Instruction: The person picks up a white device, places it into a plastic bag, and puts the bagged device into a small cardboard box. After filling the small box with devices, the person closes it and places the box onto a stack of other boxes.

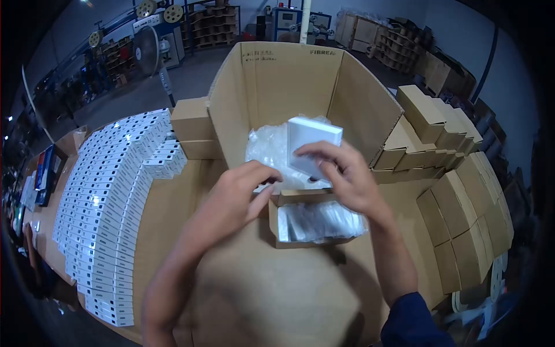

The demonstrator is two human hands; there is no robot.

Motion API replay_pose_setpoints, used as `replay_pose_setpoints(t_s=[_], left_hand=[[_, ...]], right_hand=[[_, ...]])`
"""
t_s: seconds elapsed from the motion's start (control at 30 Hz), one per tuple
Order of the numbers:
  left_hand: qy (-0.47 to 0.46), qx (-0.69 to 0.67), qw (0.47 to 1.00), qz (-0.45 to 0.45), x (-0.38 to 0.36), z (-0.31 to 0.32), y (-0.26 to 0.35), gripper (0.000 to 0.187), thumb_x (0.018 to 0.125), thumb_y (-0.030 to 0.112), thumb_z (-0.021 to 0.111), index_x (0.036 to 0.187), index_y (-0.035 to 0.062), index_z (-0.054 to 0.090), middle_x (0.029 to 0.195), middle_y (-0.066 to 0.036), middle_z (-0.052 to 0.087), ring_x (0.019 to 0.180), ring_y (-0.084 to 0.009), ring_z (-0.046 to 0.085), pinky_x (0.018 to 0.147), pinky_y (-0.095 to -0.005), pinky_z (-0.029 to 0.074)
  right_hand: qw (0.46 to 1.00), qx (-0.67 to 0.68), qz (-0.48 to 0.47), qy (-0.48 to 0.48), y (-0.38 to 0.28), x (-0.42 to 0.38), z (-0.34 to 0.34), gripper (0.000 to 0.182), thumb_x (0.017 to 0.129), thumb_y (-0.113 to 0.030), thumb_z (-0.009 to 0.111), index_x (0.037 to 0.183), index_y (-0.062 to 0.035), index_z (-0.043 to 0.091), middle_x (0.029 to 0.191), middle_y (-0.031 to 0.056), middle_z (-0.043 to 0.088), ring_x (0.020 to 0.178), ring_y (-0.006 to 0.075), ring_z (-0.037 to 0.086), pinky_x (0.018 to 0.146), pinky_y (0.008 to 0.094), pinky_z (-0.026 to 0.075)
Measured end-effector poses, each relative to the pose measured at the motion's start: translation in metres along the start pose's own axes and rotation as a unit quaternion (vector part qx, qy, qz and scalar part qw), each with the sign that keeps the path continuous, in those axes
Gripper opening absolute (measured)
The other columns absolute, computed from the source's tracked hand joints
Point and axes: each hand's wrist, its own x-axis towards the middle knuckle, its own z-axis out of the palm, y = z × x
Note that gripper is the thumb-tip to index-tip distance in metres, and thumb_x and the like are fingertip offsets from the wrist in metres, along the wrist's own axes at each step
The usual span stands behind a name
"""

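Note:
My right hand (341, 170) is closed on a flat white box (312, 136), which it holds upright above the large cardboard box (289, 81). To the left of it, my left hand (243, 188) is raised with its fingers curved and apart, holding nothing. Between and below my hands stands a small open carton (315, 245) filled with items in clear plastic wrap (321, 222). Behind my hands, crumpled clear plastic bags (266, 144) lie inside the large box.
Stacked white boxes (110, 196) with printed labels fill the left side of the cardboard-covered table (248, 295). Brown cartons stand at the back right (428, 115) and right (468, 231). A fan (147, 52) is beyond the table.

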Motion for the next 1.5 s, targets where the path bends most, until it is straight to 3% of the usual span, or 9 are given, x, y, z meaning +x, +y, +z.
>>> replay_pose_setpoints(t_s=[0.1, 0.27, 0.5, 0.63, 0.77, 0.93, 1.1, 1.27, 1.5], left_hand=[[-0.178, 0.025, 0.982, -0.061, 0.066, 0.039, -0.036, 0.017, 0.086, 0.005, 0.073, 0.1, -0.0043, 0.073, 0.102, -0.025, 0.073, 0.097, -0.0346, 0.072, 0.084, -0.0415, 0.056], [-0.361, 0.17, 0.91, -0.113, 0.1, 0.119, -0.115, 0.063, 0.078, 0.017, 0.085, 0.135, 0.004, 0.061, 0.11, -0.018, 0.075, 0.11, -0.0374, 0.067, 0.097, -0.0466, 0.054], [-0.388, 0.137, 0.89, -0.197, 0.108, 0.092, -0.113, 0.052, 0.077, 0.006, 0.081, 0.126, 0.0058, 0.064, 0.102, -0.015, 0.075, 0.1, -0.0331, 0.069, 0.09, -0.0452, 0.055], [-0.289, 0.101, 0.949, -0.072, 0.092, 0.085, -0.119, 0.04, 0.075, 0.01, 0.086, 0.111, 0.005, 0.071, 0.096, -0.018, 0.075, 0.095, -0.0361, 0.07, 0.089, -0.0457, 0.055], [-0.382, 0.124, 0.909, -0.114, 0.082, 0.109, -0.132, 0.044, 0.08, 0.019, 0.084, 0.116, 0.0004, 0.066, 0.107, -0.021, 0.073, 0.101, -0.04, 0.069, 0.094, -0.0475, 0.054], [-0.086, -0.066, 0.986, -0.125, 0.1, 0.076, -0.101, 0.04, 0.098, 0.025, 0.069, 0.13, 0.0013, 0.06, 0.115, -0.015, 0.072, 0.106, -0.0291, 0.068, 0.094, -0.0387, 0.052], [0.026, -0.333, 0.918, -0.216, 0.115, 0.073, -0.064, 0.045, 0.108, 0.028, 0.056, 0.142, 0.0001, 0.049, 0.118, -0.011, 0.066, 0.112, -0.0167, 0.059, 0.102, -0.0341, 0.046], [0.134, -0.325, 0.92, -0.171, 0.12, 0.091, -0.086, 0.034, 0.102, 0.028, 0.068, 0.116, -0.0006, 0.056, 0.109, -0.009, 0.067, 0.1, -0.0126, 0.06, 0.088, -0.0296, 0.049], [0.284, -0.252, 0.901, -0.212, 0.12, 0.075, -0.114, 0.021, 0.101, 0.019, 0.067, 0.102, -0.0004, 0.058, 0.087, -0.005, 0.065, 0.078, -0.0092, 0.054, 0.07, -0.0282, 0.047]], right_hand=[[0.996, -0.039, 0.055, 0.053, 0.021, 0.012, -0.028, 0.028, 0.096, -0.006, 0.056, 0.119, -0.009, 0.072, 0.109, 0.0164, 0.065, 0.092, 0.0267, 0.065, 0.084, 0.0377, 0.053], [0.989, -0.05, 0.105, 0.088, 0.051, 0.009, -0.042, 0.026, 0.096, -0.011, 0.061, 0.119, -0.0116, 0.073, 0.112, 0.0157, 0.064, 0.091, 0.0254, 0.065, 0.082, 0.0357, 0.052], [0.99, -0.06, 0.103, 0.069, 0.055, 0.0, -0.045, 0.027, 0.095, -0.012, 0.062, 0.12, -0.0114, 0.072, 0.113, 0.0175, 0.063, 0.093, 0.0291, 0.065, 0.081, 0.038, 0.052], [0.988, -0.063, 0.131, 0.058, 0.049, 0.001, -0.046, 0.028, 0.093, -0.011, 0.063, 0.12, -0.0112, 0.072, 0.114, 0.0182, 0.063, 0.097, 0.0318, 0.065, 0.084, 0.0396, 0.052], [0.986, -0.066, 0.142, 0.057, 0.049, 0.0, -0.043, 0.028, 0.093, -0.012, 0.065, 0.12, -0.0108, 0.072, 0.117, 0.0194, 0.063, 0.107, 0.0344, 0.065, 0.091, 0.0425, 0.052], [0.984, -0.1, 0.137, 0.052, 0.06, 0.002, -0.035, 0.038, 0.088, -0.03, 0.077, 0.12, -0.008, 0.073, 0.125, 0.0217, 0.063, 0.116, 0.0382, 0.063, 0.1, 0.0449, 0.05], [0.98, -0.109, 0.159, 0.04, 0.061, 0.029, -0.017, 0.051, 0.08, -0.045, 0.085, 0.108, -0.0035, 0.076, 0.109, 0.0263, 0.068, 0.114, 0.0404, 0.064, 0.104, 0.0462, 0.048], [0.985, -0.078, 0.143, 0.057, 0.076, 0.04, -0.006, 0.026, 0.093, -0.024, 0.071, 0.092, 0.0025, 0.075, 0.092, 0.0251, 0.068, 0.092, 0.0395, 0.067, 0.092, 0.0465, 0.05], [0.971, -0.061, 0.19, 0.129, 0.109, 0.022, -0.015, 0.026, 0.095, -0.024, 0.068, 0.094, 0.0009, 0.075, 0.098, 0.026, 0.068, 0.093, 0.0408, 0.065, 0.088, 0.0474, 0.049]])
